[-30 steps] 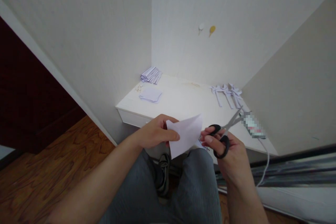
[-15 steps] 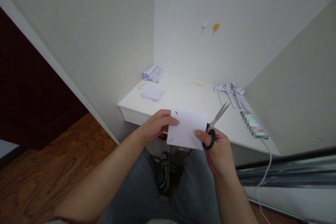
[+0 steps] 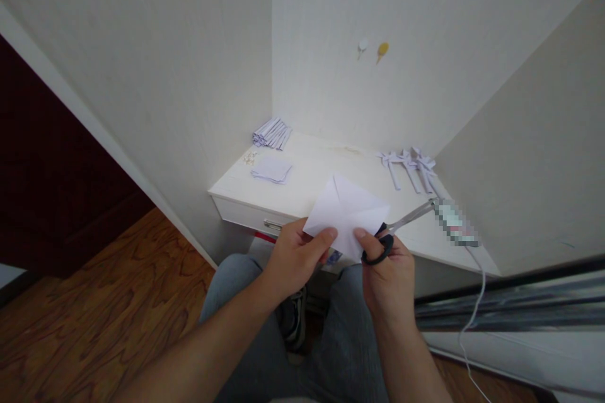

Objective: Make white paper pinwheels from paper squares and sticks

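Observation:
Both hands hold a folded white sheet of paper (image 3: 347,214) in front of me, above my lap. My left hand (image 3: 297,258) pinches its lower left edge with thumb and fingers. My right hand (image 3: 385,267) pinches the lower right edge with its thumb while its fingers stay through the black handles of a pair of scissors (image 3: 392,233). The scissor blades are closed and point right, away from the paper.
A small white table (image 3: 321,192) with a drawer stands in the corner. On it lie a pile of folded paper strips (image 3: 273,134), a flat stack of paper squares (image 3: 271,170), several paper bows (image 3: 409,167) and a blurred device (image 3: 456,223) with a white cable. Wooden floor lies to the left.
The paper has been turned from a flat rectangle to a diamond-like shape. My left hand shifted lower and to the right on it; the scissors swung to point right.

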The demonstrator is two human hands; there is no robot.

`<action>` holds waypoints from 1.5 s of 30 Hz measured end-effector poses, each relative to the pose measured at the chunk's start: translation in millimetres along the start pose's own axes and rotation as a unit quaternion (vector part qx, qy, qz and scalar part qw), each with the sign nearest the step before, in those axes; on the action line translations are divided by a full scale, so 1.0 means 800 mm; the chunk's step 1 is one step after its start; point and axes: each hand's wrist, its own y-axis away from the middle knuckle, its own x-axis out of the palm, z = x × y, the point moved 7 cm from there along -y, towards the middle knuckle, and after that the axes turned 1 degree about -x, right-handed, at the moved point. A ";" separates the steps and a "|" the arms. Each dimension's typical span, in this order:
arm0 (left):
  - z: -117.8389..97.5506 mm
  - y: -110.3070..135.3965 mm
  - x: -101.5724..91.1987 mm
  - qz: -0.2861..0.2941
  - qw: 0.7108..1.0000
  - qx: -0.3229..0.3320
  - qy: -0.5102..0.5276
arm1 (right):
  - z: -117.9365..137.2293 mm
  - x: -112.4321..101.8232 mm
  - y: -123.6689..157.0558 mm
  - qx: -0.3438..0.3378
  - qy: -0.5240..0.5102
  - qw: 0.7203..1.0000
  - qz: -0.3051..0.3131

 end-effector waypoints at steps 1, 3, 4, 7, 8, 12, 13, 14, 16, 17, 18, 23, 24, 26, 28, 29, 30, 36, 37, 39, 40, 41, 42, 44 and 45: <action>0.000 0.000 0.000 0.003 1.000 -0.002 -0.001 | 0.001 0.001 0.002 -0.001 -0.011 1.000 -0.002; 0.003 -0.001 -0.001 0.009 1.000 -0.005 0.005 | 0.004 0.002 0.004 -0.009 -0.028 1.000 -0.010; 0.004 -0.002 -0.001 0.012 1.000 -0.006 0.013 | 0.006 0.003 0.006 -0.014 -0.032 0.999 -0.013; 0.010 -0.004 0.000 0.019 0.999 -0.011 0.043 | 0.008 0.006 0.009 -0.023 -0.041 0.999 -0.020; 0.012 -0.004 0.001 0.022 0.998 -0.015 0.049 | 0.008 0.007 0.009 -0.024 -0.043 0.999 -0.021; 0.015 -0.003 0.007 0.052 0.998 -0.028 0.035 | 0.004 0.008 0.009 -0.023 -0.041 0.999 -0.012; 0.014 -0.002 0.008 0.058 0.998 -0.026 0.029 | 0.002 0.007 0.008 -0.019 -0.039 0.999 -0.008; 0.012 -0.002 0.007 0.060 0.998 -0.022 0.022 | 0.000 0.005 0.007 -0.010 -0.035 0.999 -0.002; 0.006 -0.003 0.003 0.048 0.999 -0.012 0.004 | -0.002 0.003 0.006 0.012 -0.012 1.000 0.020; 0.001 -0.003 -0.002 0.035 0.999 -0.007 -0.008 | -0.002 0.001 0.006 0.023 0.005 0.999 0.039; -0.004 -0.004 -0.007 0.019 1.000 -0.002 -0.023 | 0.000 0.001 0.007 0.033 0.025 0.997 0.066; -0.038 -0.008 -0.036 -0.060 0.996 0.022 -0.063 | 0.007 0.003 0.027 0.077 0.164 0.956 0.229; -0.043 -0.008 -0.040 -0.071 0.995 0.024 -0.062 | 0.006 0.004 0.034 0.088 0.189 0.943 0.258; -0.052 -0.008 -0.045 -0.087 0.994 0.029 -0.067 | 0.002 0.005 0.048 0.114 0.216 0.922 0.301; -0.060 -0.006 -0.047 -0.094 0.992 0.044 -0.078 | -0.004 0.006 0.058 0.141 0.221 0.909 0.325; -0.063 -0.004 -0.046 -0.094 0.991 0.054 -0.084 | -0.006 0.007 0.061 0.151 0.223 0.905 0.331; -0.067 -0.002 -0.045 -0.090 0.990 0.065 -0.090 | -0.008 0.007 0.063 0.158 0.227 0.902 0.333; -0.070 0.005 -0.033 -0.059 0.987 0.095 -0.116 | -0.002 0.014 0.063 0.154 0.246 0.898 0.331; -0.069 0.005 -0.032 -0.056 0.987 0.093 -0.117 | -0.001 0.015 0.063 0.153 0.247 0.898 0.330; -0.066 0.004 -0.031 -0.051 0.988 0.089 -0.118 | 0.000 0.017 0.064 0.154 0.249 0.899 0.326; -0.065 0.003 -0.031 -0.050 0.988 0.087 -0.117 | 0.001 0.018 0.064 0.155 0.248 0.899 0.326; -0.064 0.003 -0.031 -0.049 0.988 0.085 -0.116 | 0.001 0.019 0.065 0.155 0.246 0.900 0.326; -0.063 0.003 -0.031 -0.048 0.989 0.083 -0.115 | 0.000 0.019 0.065 0.157 0.244 0.900 0.326; -0.062 0.002 -0.031 -0.044 0.989 0.079 -0.116 | 0.000 0.021 0.065 0.162 0.241 0.900 0.327; -0.062 0.002 -0.030 -0.041 0.989 0.078 -0.117 | -0.001 0.021 0.065 0.164 0.239 0.900 0.326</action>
